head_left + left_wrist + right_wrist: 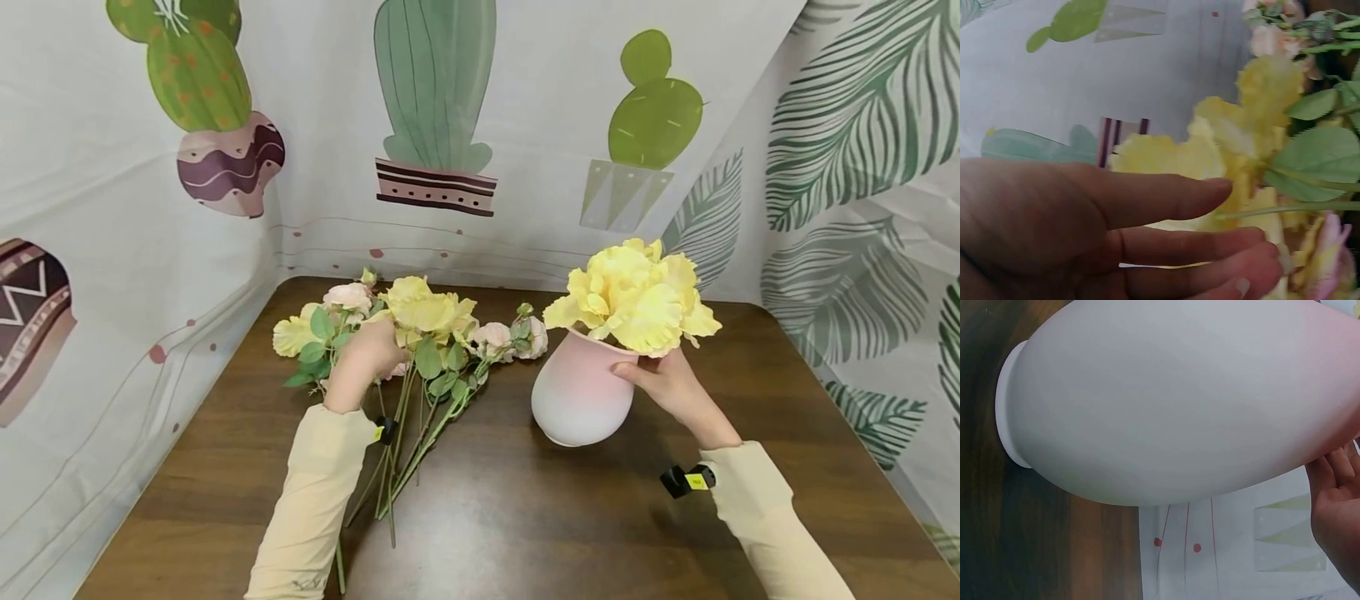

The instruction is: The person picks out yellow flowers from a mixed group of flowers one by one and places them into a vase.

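On the brown table (525,517), toward its right side, the pink-and-white vase (581,392) is gripped near its mouth by the right hand (667,383), with the thumb laid along the outside and the other fingers curled at the neck; the yellow bloom (637,292) is held inside. Over the loose flowers at left, the left hand (367,354) is placed at a yellow flower (427,307), its thumb narrowly parted from nearly straight fingers; whether a stem is touched cannot be told. A clean hold is probably best made by pinching the stem (1316,207) just below the petals, so that these are not crushed and the pink roses (492,337) beside it are not snagged, with the vase held firm. The yellow flower's head is pointed away from the person, its long axis directed toward the near edge. The vase's mouth is turned upward, its long axis slanted rightward in the head view; true tilt cannot be judged.
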A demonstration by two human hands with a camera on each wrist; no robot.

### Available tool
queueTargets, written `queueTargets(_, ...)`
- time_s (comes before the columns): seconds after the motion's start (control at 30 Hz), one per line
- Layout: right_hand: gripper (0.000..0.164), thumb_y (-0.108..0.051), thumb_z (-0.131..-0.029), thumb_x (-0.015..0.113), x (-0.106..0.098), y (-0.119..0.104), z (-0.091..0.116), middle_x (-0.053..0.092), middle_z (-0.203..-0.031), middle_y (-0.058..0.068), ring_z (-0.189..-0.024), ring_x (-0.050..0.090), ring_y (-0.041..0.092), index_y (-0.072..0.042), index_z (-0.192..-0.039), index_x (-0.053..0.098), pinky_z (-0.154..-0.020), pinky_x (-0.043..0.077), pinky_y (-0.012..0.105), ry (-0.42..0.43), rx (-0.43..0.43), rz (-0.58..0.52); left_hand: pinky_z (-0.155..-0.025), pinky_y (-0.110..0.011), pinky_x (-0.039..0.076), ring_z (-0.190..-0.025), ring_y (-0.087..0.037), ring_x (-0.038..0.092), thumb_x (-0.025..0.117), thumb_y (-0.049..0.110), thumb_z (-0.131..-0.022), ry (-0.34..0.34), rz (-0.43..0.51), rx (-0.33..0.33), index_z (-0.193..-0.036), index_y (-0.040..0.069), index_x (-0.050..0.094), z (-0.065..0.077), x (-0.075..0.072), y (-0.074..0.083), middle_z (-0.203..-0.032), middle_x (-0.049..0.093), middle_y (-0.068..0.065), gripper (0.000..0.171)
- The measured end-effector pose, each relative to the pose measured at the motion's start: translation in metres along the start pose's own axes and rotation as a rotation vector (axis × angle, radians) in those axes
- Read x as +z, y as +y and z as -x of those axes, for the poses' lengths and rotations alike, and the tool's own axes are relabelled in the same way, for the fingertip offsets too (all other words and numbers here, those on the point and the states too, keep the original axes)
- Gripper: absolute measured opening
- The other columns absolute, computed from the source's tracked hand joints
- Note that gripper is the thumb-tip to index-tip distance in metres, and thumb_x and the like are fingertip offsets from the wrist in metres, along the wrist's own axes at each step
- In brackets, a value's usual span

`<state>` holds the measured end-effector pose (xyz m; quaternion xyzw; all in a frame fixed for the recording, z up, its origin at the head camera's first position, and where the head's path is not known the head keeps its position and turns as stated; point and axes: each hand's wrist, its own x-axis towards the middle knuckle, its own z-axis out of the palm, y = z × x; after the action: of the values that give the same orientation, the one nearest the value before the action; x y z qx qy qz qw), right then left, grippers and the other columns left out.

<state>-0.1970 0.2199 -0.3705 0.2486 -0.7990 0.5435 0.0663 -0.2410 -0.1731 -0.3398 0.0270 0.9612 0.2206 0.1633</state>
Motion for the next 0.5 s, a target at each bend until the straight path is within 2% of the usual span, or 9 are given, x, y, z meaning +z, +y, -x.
queueTargets(0.13,0.060,0.003,-0.087,0.066,0.000,0.002,0.000,0.049,-0.123,-0.011,-0.105,0.052,0.002,-0.010,-0.138,0.037,-0.082,0.050,0.013,-0.006,0.002,-0.003,-0.045,-0.023,0.038,-0.042,-0.012,0.047,0.056,0.012,-0.092,0.024,0.033,-0.007,-0.050,0.014,0.046,-0.006,0.008,-0.007,-0.044,0.046,0.002,0.043)
queueTargets(0.33,0.059,-0.001,-0.088,0.067,-0.001,0.002,0.000,0.048,-0.123,-0.012,-0.104,0.049,0.002,-0.006,-0.138,0.036,-0.081,0.048,0.012,0.006,0.003,0.025,-0.044,-0.021,0.034,-0.041,-0.010,0.042,0.055,0.007,-0.088,0.099,0.067,0.034,-0.047,0.013,0.052,-0.014,0.016,-0.015,-0.045,0.051,0.003,0.042)
queueTargets(0.5,0.060,0.003,-0.087,0.066,0.000,0.003,-0.001,0.048,-0.124,-0.011,-0.105,0.050,0.002,-0.009,-0.139,0.037,-0.082,0.049,0.012,0.003,-0.010,0.000,-0.046,-0.021,0.036,-0.042,-0.010,0.043,0.055,0.005,-0.089,0.098,0.090,0.063,-0.048,0.011,0.054,-0.017,0.020,-0.018,-0.045,0.050,0.003,0.041)
